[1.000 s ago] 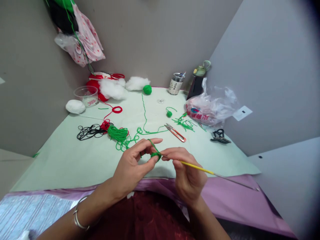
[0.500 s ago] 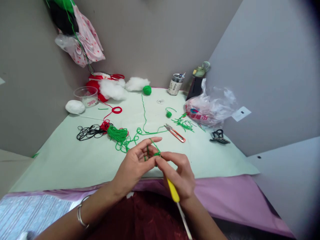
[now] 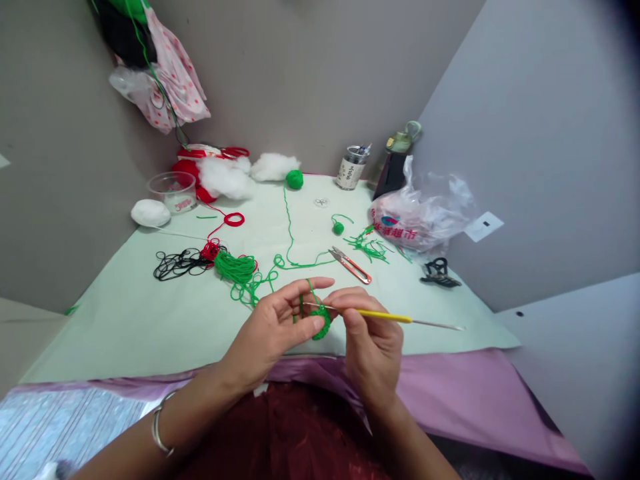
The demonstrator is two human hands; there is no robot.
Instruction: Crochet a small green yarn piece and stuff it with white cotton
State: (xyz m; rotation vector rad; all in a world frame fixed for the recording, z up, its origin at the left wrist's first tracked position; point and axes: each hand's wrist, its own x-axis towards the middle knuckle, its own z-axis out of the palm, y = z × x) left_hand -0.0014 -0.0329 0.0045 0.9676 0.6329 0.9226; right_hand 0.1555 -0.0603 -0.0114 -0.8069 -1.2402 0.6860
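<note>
My left hand (image 3: 280, 320) pinches a small round piece of green crochet (image 3: 321, 325) between thumb and fingers. Green yarn (image 3: 311, 288) runs over its raised index finger down to the piece. My right hand (image 3: 373, 333) is closed on a yellow-handled crochet hook (image 3: 387, 315), held nearly level. The hook's thin metal tip points left and meets the top edge of the crochet; whether it passes through a loop is too small to tell. Just beyond the hands lies a loose green skein (image 3: 235, 267) with tangled strands.
Orange-handled thread snips (image 3: 353, 267) lie beyond my right hand, near green yarn scraps (image 3: 370, 247). A black hair claw (image 3: 439, 273) and a plastic bag (image 3: 420, 213) are on the right. Black cord (image 3: 177, 265), white stuffing (image 3: 225, 179) and a clear tub (image 3: 173, 193) sit on the left.
The hook has swung from steeply slanted to nearly level, its rear end now pointing right. My right hand has moved slightly right, and more of the green crochet shows.
</note>
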